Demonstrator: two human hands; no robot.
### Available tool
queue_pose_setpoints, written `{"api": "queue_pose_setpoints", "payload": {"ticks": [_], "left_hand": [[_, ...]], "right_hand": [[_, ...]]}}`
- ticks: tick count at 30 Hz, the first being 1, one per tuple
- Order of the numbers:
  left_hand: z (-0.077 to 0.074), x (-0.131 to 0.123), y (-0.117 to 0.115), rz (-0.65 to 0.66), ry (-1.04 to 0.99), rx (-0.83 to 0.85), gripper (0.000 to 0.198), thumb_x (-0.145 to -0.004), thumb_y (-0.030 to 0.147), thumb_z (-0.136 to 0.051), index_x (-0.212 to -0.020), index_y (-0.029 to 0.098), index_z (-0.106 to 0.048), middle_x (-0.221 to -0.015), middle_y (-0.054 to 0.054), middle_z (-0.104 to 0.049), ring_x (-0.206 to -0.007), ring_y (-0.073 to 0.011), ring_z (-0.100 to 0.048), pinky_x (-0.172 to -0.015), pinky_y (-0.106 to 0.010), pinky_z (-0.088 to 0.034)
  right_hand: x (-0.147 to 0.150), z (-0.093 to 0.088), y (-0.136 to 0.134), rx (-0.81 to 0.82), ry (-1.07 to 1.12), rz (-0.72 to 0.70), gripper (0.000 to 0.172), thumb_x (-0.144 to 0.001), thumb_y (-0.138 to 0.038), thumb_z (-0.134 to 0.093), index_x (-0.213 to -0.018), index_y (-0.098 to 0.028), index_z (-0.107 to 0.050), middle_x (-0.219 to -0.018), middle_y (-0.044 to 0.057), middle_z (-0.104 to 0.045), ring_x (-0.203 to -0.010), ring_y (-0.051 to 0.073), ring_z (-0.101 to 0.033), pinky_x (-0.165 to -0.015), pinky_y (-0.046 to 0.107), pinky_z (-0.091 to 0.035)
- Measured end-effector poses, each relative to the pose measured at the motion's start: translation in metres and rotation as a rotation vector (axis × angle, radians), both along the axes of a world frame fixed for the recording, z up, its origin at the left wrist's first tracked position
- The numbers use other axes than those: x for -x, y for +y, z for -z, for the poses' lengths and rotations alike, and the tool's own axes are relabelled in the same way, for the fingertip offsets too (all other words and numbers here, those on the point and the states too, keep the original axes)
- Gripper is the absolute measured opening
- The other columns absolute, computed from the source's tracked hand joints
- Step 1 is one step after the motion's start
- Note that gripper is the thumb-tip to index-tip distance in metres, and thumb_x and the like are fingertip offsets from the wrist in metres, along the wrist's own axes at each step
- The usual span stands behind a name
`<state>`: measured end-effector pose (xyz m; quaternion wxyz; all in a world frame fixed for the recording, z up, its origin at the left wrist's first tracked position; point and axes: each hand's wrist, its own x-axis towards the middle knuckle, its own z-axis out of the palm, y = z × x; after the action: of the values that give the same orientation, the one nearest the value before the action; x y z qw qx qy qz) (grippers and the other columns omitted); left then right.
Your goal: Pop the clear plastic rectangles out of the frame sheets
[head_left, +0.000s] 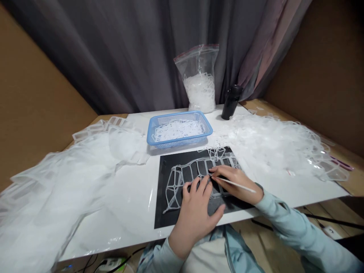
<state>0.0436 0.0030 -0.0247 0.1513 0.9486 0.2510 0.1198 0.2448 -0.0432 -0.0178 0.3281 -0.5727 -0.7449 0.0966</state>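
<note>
- Here, the left hand point(196, 216) lies spread, pressing on a white plastic lattice point(174, 185) on the black mat point(159, 218).
- The right hand point(227, 176) pinches a thin white stick point(246, 188), its tip at the lattice.
- Just behind the mat, a blue basket point(179, 144) holds white plastic scraps point(179, 131).

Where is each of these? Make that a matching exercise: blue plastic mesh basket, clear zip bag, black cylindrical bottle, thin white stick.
Things:
1. Blue plastic mesh basket
2. Clear zip bag
3. Black cylindrical bottle
4. Thin white stick

Places:
A. In the right hand
B. Right of the bag
C. Behind the black mat
D. Before the grey curtain

Pairs: 1C, 2D, 3B, 4A
</note>
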Motion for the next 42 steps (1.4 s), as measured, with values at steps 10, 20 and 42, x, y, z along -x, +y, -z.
{"api": "queue_pose_setpoints", "payload": {"ticks": [10,20,42], "left_hand": [[-0.002,-0.002,-0.001,-0.012,-0.023,-0.011,0.044,-0.093,0.050,-0.051,-0.124,0.019,-0.057,-0.148,-0.007,-0.050,-0.131,-0.0342,-0.042,-0.106,-0.059,-0.033],[0.001,0.000,-0.002,-0.010,-0.030,-0.009,0.051,-0.095,0.051,-0.047,-0.133,0.018,-0.053,-0.149,-0.006,-0.049,-0.131,-0.0341,-0.043,-0.106,-0.057,-0.032],[-0.002,0.008,-0.004,0.012,-0.263,-0.072,0.029,-0.093,0.041,-0.057,-0.116,0.023,-0.061,-0.141,-0.002,-0.057,-0.120,-0.0262,-0.050,-0.099,-0.044,-0.024]], "right_hand": [[0.010,0.010,-0.006,-0.168,-0.364,0.035,0.027,-0.097,-0.012,-0.042,-0.113,-0.018,-0.062,-0.121,0.018,-0.068,-0.118,0.030,-0.062,-0.095,0.047,-0.059],[-0.070,-0.013,0.039,-0.243,-0.114,0.380,0.023,-0.101,-0.036,-0.042,-0.099,-0.021,-0.059,-0.105,0.015,-0.070,-0.100,0.030,-0.066,-0.088,0.046,-0.054],[-0.065,-0.022,0.026,0.135,0.344,0.260,0.033,-0.089,-0.051,-0.062,-0.083,-0.019,-0.066,-0.085,0.005,-0.070,-0.081,0.020,-0.065,-0.076,0.034,-0.051]]}}
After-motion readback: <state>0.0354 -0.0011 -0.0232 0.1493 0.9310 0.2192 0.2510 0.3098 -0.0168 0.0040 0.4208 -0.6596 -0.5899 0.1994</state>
